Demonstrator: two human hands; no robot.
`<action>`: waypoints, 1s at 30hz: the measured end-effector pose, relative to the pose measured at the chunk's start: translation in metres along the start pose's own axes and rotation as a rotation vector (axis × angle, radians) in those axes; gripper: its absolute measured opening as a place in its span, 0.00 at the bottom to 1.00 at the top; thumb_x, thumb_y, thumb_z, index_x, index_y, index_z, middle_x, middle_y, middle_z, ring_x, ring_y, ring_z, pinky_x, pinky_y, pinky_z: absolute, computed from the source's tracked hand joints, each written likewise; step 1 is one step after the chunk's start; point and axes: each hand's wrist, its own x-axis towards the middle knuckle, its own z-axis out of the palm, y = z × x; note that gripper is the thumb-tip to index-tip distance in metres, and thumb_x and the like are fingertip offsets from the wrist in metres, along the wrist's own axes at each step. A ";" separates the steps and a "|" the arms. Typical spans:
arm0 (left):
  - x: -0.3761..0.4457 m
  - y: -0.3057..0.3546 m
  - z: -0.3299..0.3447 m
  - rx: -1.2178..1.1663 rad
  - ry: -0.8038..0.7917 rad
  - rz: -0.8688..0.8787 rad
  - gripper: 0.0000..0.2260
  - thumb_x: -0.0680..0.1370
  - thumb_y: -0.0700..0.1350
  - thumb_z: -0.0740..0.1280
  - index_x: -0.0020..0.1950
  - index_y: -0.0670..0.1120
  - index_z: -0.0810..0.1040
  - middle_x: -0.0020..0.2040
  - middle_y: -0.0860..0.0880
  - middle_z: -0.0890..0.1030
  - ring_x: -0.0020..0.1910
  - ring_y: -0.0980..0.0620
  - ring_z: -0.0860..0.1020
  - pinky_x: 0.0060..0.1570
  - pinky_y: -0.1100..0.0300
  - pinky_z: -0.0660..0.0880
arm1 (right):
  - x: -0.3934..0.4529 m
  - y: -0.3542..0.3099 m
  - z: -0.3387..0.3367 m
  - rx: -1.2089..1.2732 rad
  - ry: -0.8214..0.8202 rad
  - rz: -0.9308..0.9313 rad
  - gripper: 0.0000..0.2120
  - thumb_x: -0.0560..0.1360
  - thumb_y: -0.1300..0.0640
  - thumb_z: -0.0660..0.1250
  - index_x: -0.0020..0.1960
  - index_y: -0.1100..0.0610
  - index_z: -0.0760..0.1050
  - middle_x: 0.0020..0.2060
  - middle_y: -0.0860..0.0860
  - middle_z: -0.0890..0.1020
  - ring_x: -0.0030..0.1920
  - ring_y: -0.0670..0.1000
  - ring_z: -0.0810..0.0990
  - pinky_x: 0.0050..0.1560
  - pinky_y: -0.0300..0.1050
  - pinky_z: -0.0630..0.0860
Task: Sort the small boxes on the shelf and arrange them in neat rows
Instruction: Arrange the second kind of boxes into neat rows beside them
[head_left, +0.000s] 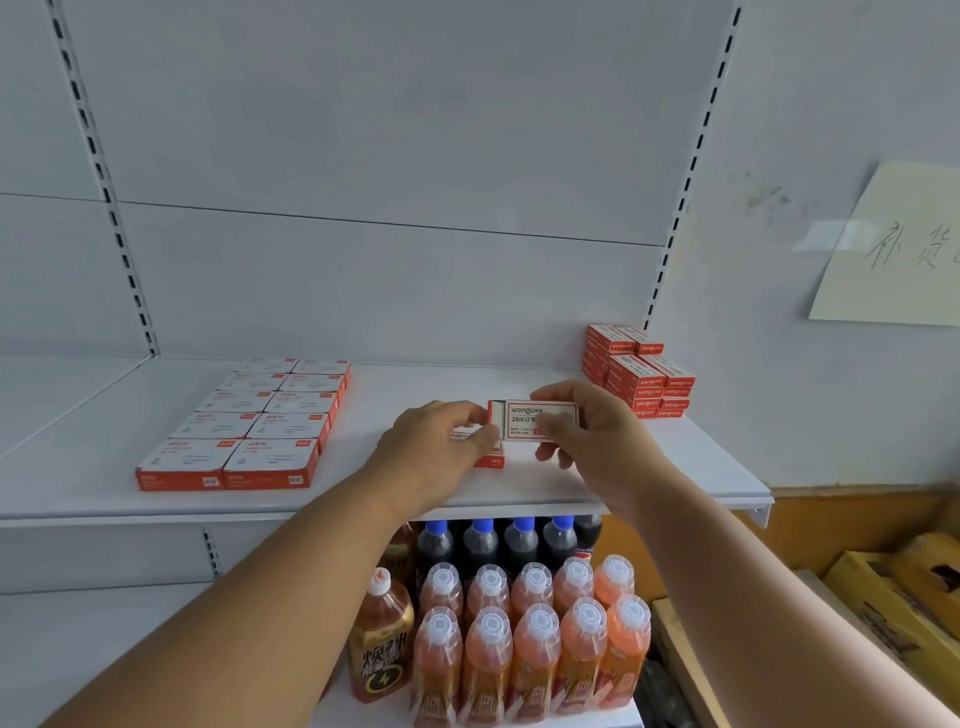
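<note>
Both hands pinching a box by its ends, label up, aligning toward the stack at 2 o'clock.

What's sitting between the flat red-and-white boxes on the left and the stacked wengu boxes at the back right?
In the head view, only both hands, left hand and right hand, holding one small box above another box; otherwise bare shelf.

You get bright, even, diffuse light; no hard shadows on the shelf, only soft shade beneath its front lip. Faint glare on the taped paper right of it. Wide-angle bending bows the uprights. Overall softness; box print near the shelf's back blurs.
</note>
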 end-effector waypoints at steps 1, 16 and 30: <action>-0.002 0.000 -0.002 -0.055 0.008 -0.013 0.11 0.80 0.55 0.64 0.60 0.56 0.79 0.59 0.53 0.79 0.57 0.52 0.76 0.56 0.58 0.75 | 0.000 -0.001 0.004 0.012 -0.016 -0.019 0.09 0.78 0.62 0.65 0.55 0.52 0.77 0.35 0.52 0.84 0.30 0.44 0.76 0.36 0.41 0.75; -0.008 -0.007 -0.015 -0.280 -0.005 -0.064 0.06 0.79 0.51 0.68 0.51 0.52 0.82 0.52 0.56 0.84 0.54 0.56 0.79 0.52 0.64 0.72 | -0.002 -0.001 0.022 -0.162 -0.091 -0.187 0.20 0.72 0.60 0.74 0.57 0.45 0.71 0.46 0.41 0.82 0.42 0.39 0.82 0.42 0.33 0.78; -0.012 -0.001 -0.015 -0.199 -0.036 -0.009 0.06 0.80 0.53 0.65 0.54 0.56 0.80 0.55 0.59 0.80 0.52 0.62 0.76 0.47 0.70 0.68 | 0.002 0.007 0.015 -0.435 -0.050 -0.306 0.22 0.70 0.51 0.75 0.63 0.49 0.76 0.50 0.41 0.76 0.46 0.37 0.78 0.43 0.26 0.72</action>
